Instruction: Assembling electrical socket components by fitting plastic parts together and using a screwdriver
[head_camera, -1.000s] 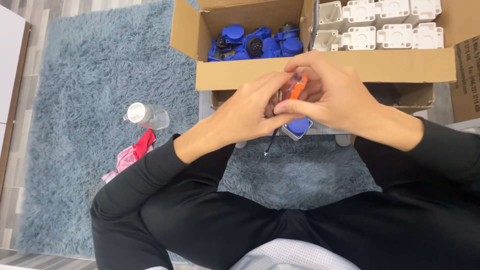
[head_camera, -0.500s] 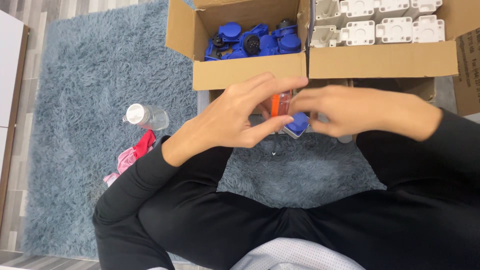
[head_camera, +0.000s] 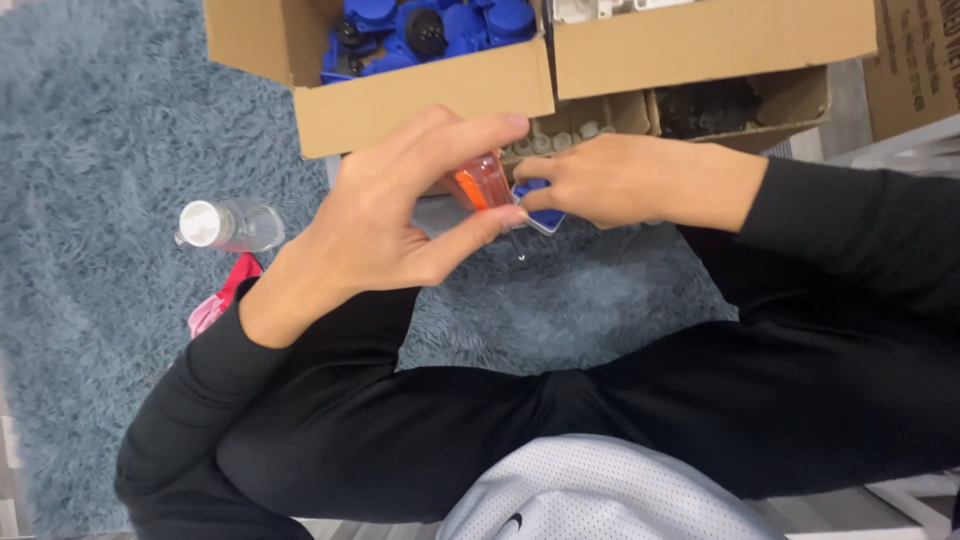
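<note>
Shifted since the earlier frame: both hands sit lower-left of their former place, boxes higher. Head view, centre: left hand (head_camera: 385, 215) pinches an orange-handled tool (head_camera: 478, 183) between thumb and forefinger; right hand (head_camera: 620, 180) closed on a small blue part (head_camera: 535, 205). Part judged light, rigid plastic; best gripped at its edges. Upper frame: cardboard box (head_camera: 420, 100) of blue pieces. Left: clear bottle (head_camera: 230, 225) on grey rug (head_camera: 100, 150).

I see a home floor used for piecework: a shaggy grey-blue rug (head_camera: 120, 150), cardboard boxes (head_camera: 420, 95) of blue plastic parts (head_camera: 440, 25), a water bottle (head_camera: 228, 225).
</note>
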